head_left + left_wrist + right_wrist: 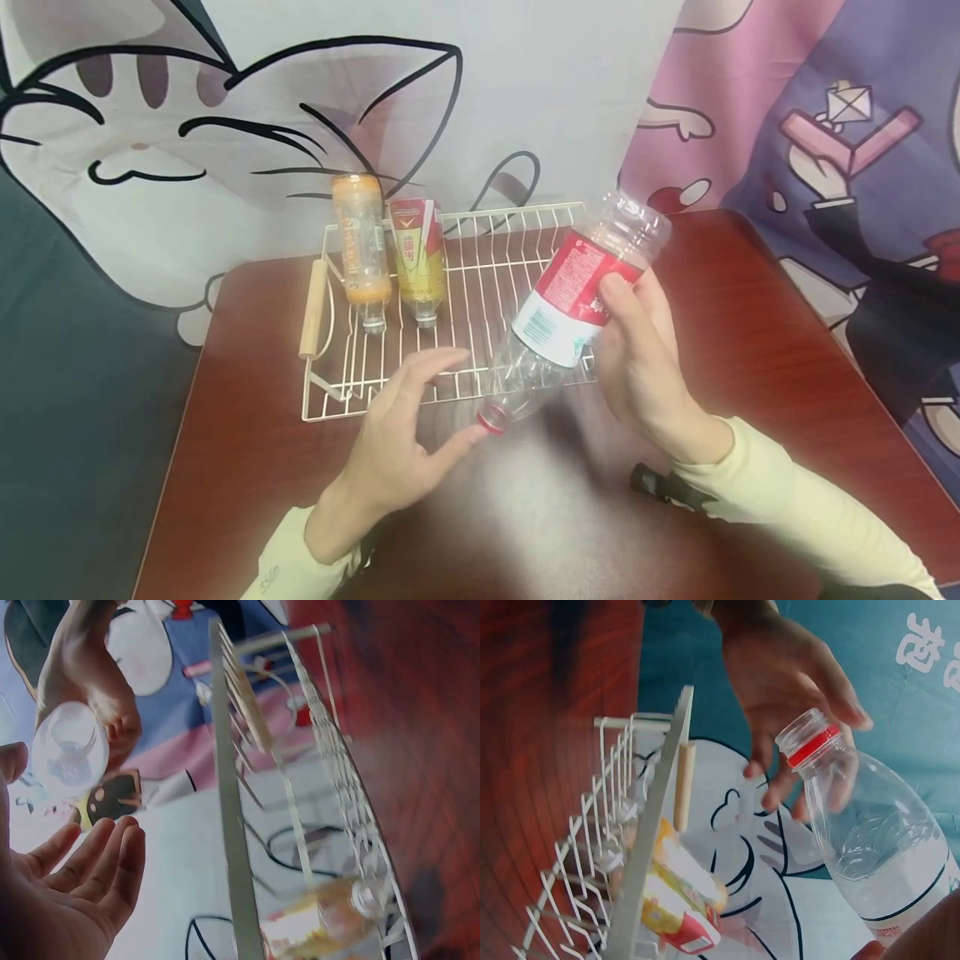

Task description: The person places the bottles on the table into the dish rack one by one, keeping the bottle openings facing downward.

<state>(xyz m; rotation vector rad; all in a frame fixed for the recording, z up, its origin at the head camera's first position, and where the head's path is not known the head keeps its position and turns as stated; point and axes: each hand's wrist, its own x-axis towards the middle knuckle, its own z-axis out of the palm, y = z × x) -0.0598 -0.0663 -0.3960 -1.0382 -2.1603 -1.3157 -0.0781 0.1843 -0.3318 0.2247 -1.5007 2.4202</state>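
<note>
A clear plastic bottle (573, 287) with a red and white label is gripped by my right hand (648, 367) above the rack's right side. It tilts neck down toward the lower left; the open mouth carries a red ring (814, 746) and no cap. Close to that neck, my left hand (401, 442) has its fingers spread and relaxed, thumb tip beside the mouth; whether it touches cannot be told. In the left wrist view, the left hand's fingers (105, 862) are apart from the bottle.
A white wire rack (487, 267) with a wooden handle (313, 308) stands on the brown table (240, 467). At its left lie an orange-banded clear bottle (363, 250) and a red and yellow bottle (418, 258), necks toward me. Cartoon-printed cloth (555, 92) hangs behind.
</note>
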